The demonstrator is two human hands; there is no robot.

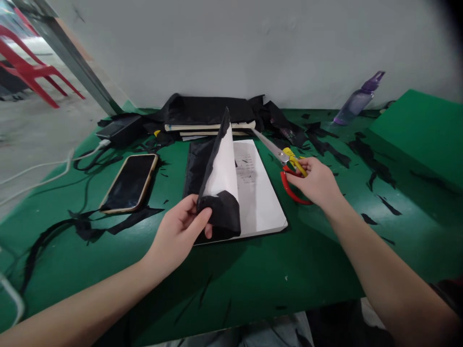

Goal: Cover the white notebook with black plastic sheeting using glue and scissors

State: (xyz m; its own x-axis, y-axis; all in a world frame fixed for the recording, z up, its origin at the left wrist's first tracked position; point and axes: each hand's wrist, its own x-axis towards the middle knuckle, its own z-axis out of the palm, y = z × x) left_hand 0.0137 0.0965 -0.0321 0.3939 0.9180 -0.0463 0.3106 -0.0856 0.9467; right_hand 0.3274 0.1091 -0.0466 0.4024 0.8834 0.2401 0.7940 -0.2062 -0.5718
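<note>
An open book (265,207) with white pages lies in front of me on the green table. My left hand (181,229) pinches the lower corner of its cover (220,166), which stands half raised. The cover is white inside, with black fabric folded over its edge and bottom corner. To the right of the book, my right hand (314,180) is closed on scissors (285,161) with red and yellow handles. Their blades point up and left, towards the book's far edge, and look nearly together.
Behind the book lie black-wrapped books (211,111). A phone (130,183) and a black adapter (121,129) with white cables are on the left. Black fabric scraps (372,161) are scattered about. A purple spray bottle (356,103) stands at the back right, near a green panel (423,135).
</note>
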